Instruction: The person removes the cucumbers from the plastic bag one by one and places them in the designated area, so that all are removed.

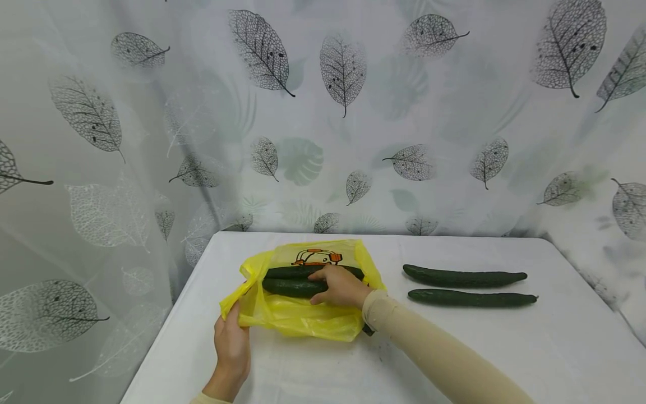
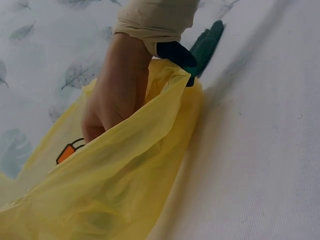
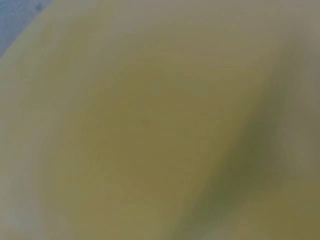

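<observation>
A yellow plastic bag (image 1: 313, 325) lies on its side on the white table, its mouth spread toward the person. Two dark green cucumbers are visible inside, a front cucumber (image 1: 287, 288) and a back cucumber (image 1: 287, 272). My left hand (image 1: 233, 345) grips the bag's left edge. Reaching into the mouth, my right hand (image 1: 343, 287) holds the front cucumber, thumb on the near side and fingers on the far side. In the left wrist view, the bag hides the fingertips of the right hand (image 2: 117, 90). Blurred yellow plastic fills the right wrist view.
Two more cucumbers lie side by side to the right of the bag, an upper cucumber (image 1: 464, 277) and a lower cucumber (image 1: 471, 298). The white table (image 1: 313, 373) ends at a leaf-patterned curtain (image 1: 343, 129) behind and at the sides.
</observation>
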Demonstrator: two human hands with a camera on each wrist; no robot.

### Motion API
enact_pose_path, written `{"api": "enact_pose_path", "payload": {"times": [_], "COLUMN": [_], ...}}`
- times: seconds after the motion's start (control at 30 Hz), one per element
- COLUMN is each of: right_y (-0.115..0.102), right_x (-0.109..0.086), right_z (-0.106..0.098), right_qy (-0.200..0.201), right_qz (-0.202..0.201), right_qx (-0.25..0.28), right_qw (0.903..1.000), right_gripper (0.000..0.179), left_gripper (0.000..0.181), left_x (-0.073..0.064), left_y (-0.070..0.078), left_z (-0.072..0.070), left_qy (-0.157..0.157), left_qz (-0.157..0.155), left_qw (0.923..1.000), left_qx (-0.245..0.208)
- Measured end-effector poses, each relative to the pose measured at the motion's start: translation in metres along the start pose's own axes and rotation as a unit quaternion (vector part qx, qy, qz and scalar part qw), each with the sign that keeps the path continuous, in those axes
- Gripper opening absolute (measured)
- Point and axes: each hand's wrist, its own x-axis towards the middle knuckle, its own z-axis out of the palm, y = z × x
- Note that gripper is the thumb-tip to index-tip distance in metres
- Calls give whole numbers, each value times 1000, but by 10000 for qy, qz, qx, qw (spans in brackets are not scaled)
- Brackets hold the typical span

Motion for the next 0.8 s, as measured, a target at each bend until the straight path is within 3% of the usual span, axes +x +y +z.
{"api": "enact_pose_path", "payload": {"times": [0.43,0.8], "right_y": [2,-2], "right_x": [3,0], "right_z": [8,15], "right_qy": [386,532], "right_qz": [-164,-53], "right_qx": [-523,-966], "right_qw": [9977,9939], "right_gripper": [50,45], "left_gripper": [47,47], "left_x": [1,2], "left_y": [-2,-1], "left_z": [-1,-2], "left_qy": [-11,-28], "left_qz": [-2,50], "left_qw": [10000,10000], "left_qx": [-40,-79]}}
